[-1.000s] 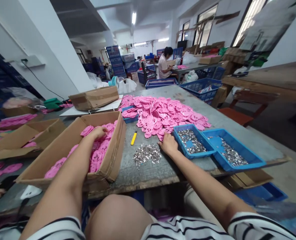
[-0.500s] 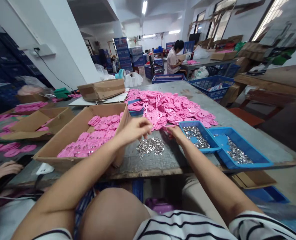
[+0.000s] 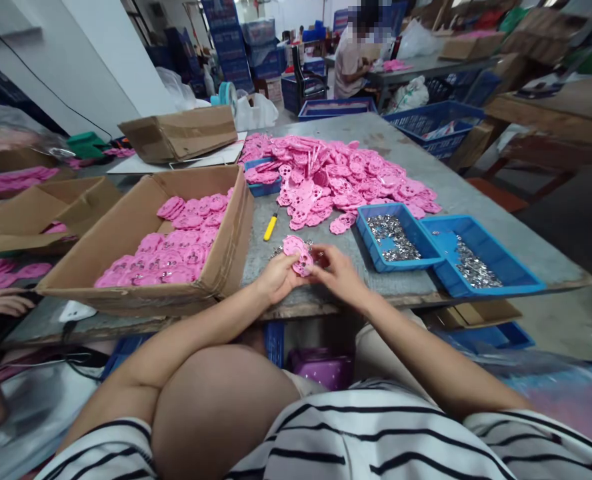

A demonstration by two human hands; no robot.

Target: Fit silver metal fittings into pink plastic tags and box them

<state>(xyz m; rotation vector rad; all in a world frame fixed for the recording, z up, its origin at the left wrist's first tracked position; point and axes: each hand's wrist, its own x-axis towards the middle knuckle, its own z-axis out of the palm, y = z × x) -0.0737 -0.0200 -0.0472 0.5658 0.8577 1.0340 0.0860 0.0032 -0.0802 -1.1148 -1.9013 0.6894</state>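
My left hand point(image 3: 279, 279) pinches a flat pink plastic piece point(image 3: 296, 252) with a scalloped outline and small holes, tilted up above the table's front part. On the piece's right edge, the thumb and bent fingers of my right hand point(image 3: 340, 272) are closed; whether a small metal part is also between them I cannot tell. Just behind the hands lies a heap of small shiny metal parts point(image 3: 277, 252), mostly hidden by the piece and fingers. Beyond it rest a yellow-handled tool point(image 3: 271, 228) with a thin dark tip and a large pile of similar pink pieces point(image 3: 351, 175).
At left stands an open cardboard box point(image 3: 226, 267) holding rows of pink pieces with metal parts on them. Two blue trays point(image 3: 401, 265) point(image 3: 496, 291) of metal parts sit at right. Another person's hand point(image 3: 3, 305) shows at far left; a co-worker point(image 3: 349, 63) sits farther back.
My right hand has brought a pink piece from the pile's edge toward me, and my left hand now grips it. The yellow-handled tool has come into sight. The view has tilted down.
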